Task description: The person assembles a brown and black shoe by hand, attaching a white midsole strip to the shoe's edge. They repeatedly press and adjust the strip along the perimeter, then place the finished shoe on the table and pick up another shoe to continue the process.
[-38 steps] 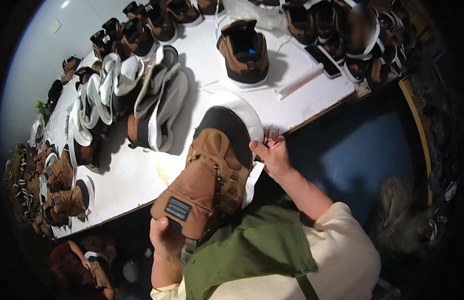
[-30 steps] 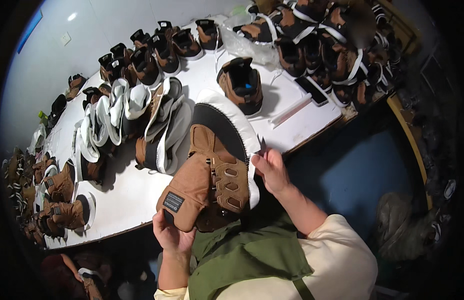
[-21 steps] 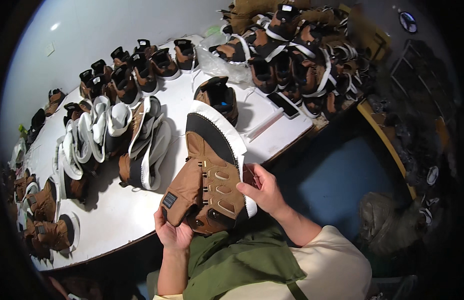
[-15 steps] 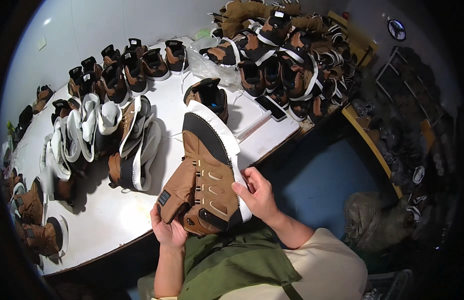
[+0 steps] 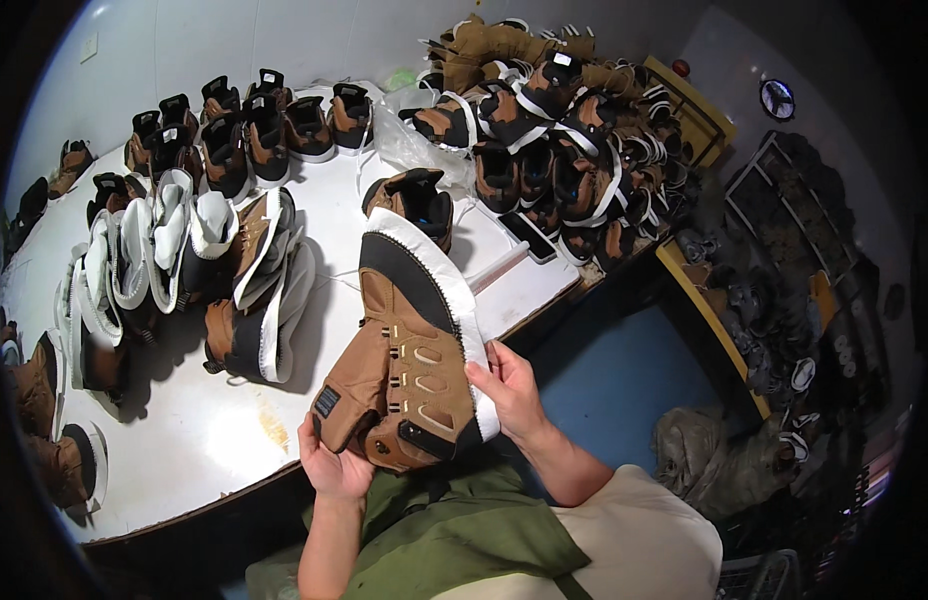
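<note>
Between my two hands is a brown shoe upper with black toe and heel panels, a white fabric margin stitched along its lower edge, and a dark label on the tongue. It is tilted, toe pointing away from me. My left hand is closed on its collar and tongue end, the fingers partly hidden beneath it. My right hand pinches the white margin at the right side, near the heel. Just beyond the toe a finished-looking brown and black shoe stands on the white table.
Several uppers with white margins stand in a row at the left. Soled shoes line the back. A tall heap of shoes fills the back right, beside a clear plastic bag and a phone. Yellow-edged racks hold more shoes at right.
The whole view has shifted slightly, with surroundings on the right moving left. Both hands keep their hold on the shoe upper, which has hardly moved.
</note>
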The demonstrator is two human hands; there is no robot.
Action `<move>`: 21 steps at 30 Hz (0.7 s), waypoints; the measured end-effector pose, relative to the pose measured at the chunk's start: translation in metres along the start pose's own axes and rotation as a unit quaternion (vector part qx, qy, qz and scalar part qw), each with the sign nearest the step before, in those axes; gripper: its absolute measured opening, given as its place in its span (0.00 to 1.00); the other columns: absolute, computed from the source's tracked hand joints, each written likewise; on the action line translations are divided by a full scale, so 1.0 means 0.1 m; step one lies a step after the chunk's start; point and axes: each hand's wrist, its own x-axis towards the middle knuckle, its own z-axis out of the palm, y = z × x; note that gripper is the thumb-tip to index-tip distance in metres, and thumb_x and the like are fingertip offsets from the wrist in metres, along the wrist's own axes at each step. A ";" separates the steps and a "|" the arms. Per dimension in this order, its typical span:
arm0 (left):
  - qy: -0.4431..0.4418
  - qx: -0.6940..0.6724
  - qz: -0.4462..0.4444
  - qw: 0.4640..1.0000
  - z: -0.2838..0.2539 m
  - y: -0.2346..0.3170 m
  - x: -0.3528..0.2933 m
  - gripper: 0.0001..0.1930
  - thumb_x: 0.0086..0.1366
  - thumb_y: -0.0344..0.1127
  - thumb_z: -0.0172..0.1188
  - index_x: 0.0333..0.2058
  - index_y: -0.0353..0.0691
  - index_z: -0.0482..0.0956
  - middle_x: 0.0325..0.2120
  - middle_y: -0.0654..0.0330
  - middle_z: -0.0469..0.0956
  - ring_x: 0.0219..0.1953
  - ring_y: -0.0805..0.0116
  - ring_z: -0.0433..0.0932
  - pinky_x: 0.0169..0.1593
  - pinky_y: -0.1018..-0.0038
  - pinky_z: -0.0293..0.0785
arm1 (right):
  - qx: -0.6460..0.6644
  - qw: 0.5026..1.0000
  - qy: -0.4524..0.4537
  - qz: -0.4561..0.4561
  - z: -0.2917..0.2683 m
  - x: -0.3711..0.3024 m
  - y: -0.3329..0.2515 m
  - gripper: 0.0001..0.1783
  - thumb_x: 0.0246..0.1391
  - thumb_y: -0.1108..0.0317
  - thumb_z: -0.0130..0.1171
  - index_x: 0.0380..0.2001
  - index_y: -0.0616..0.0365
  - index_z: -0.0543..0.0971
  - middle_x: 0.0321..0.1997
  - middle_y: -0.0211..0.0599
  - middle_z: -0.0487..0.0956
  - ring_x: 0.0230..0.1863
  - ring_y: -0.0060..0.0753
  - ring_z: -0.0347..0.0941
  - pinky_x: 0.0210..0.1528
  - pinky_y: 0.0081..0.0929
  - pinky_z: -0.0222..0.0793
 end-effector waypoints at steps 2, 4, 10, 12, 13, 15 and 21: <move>-0.015 -0.019 0.002 1.000 -0.03 -0.01 -0.01 0.27 0.69 0.49 0.37 0.58 0.34 0.62 0.58 0.49 0.64 0.60 0.52 0.63 0.64 0.55 0.56 | -0.004 1.000 -0.010 0.021 0.02 0.04 -0.06 0.16 0.56 0.66 0.60 0.20 0.54 0.65 0.21 0.15 0.58 0.25 0.09 0.49 0.25 0.13 0.46; -0.018 -0.032 0.001 0.999 -0.04 -0.02 -0.01 0.28 0.69 0.49 0.37 0.59 0.33 0.61 0.59 0.48 0.63 0.61 0.51 0.62 0.64 0.55 0.55 | 0.007 1.000 0.000 0.027 0.02 0.05 -0.05 0.15 0.55 0.66 0.60 0.21 0.54 0.65 0.22 0.15 0.59 0.25 0.08 0.49 0.25 0.13 0.46; -0.007 -0.011 0.015 1.000 -0.05 -0.05 0.01 0.27 0.69 0.49 0.37 0.58 0.35 0.63 0.58 0.49 0.65 0.60 0.53 0.64 0.63 0.56 0.57 | 0.073 0.996 0.018 0.045 0.10 0.03 -0.10 0.09 0.57 0.68 0.58 0.26 0.55 0.70 0.27 0.18 0.67 0.30 0.10 0.59 0.34 0.13 0.57; -0.008 -0.005 0.017 1.000 -0.11 -0.05 0.04 0.27 0.69 0.49 0.37 0.57 0.35 0.65 0.57 0.50 0.66 0.59 0.54 0.64 0.63 0.57 0.57 | 0.104 0.993 0.012 0.045 0.11 0.03 -0.11 0.07 0.57 0.69 0.58 0.29 0.56 0.72 0.30 0.20 0.70 0.33 0.12 0.63 0.39 0.15 0.60; -0.022 0.003 0.014 1.000 -0.12 -0.06 0.05 0.26 0.69 0.48 0.38 0.57 0.36 0.65 0.57 0.51 0.67 0.59 0.54 0.65 0.63 0.57 0.58 | 0.116 0.992 0.001 0.042 0.05 0.03 -0.05 0.06 0.57 0.69 0.58 0.30 0.56 0.72 0.31 0.21 0.71 0.34 0.13 0.64 0.41 0.16 0.61; -0.050 0.018 0.009 0.999 -0.12 -0.07 0.08 0.25 0.69 0.46 0.38 0.57 0.37 0.65 0.57 0.55 0.68 0.59 0.56 0.66 0.63 0.59 0.59 | 0.134 0.990 -0.002 0.037 -0.02 0.03 0.06 0.04 0.57 0.70 0.58 0.32 0.56 0.73 0.33 0.22 0.73 0.36 0.13 0.65 0.43 0.16 0.62; -0.026 0.021 -0.006 0.999 -0.16 -0.11 0.14 0.25 0.68 0.47 0.39 0.57 0.37 0.65 0.56 0.54 0.68 0.59 0.55 0.67 0.62 0.59 0.62 | 0.131 0.991 0.014 0.016 -0.10 0.01 0.19 0.07 0.57 0.71 0.58 0.29 0.53 0.70 0.30 0.20 0.70 0.33 0.12 0.62 0.39 0.15 0.60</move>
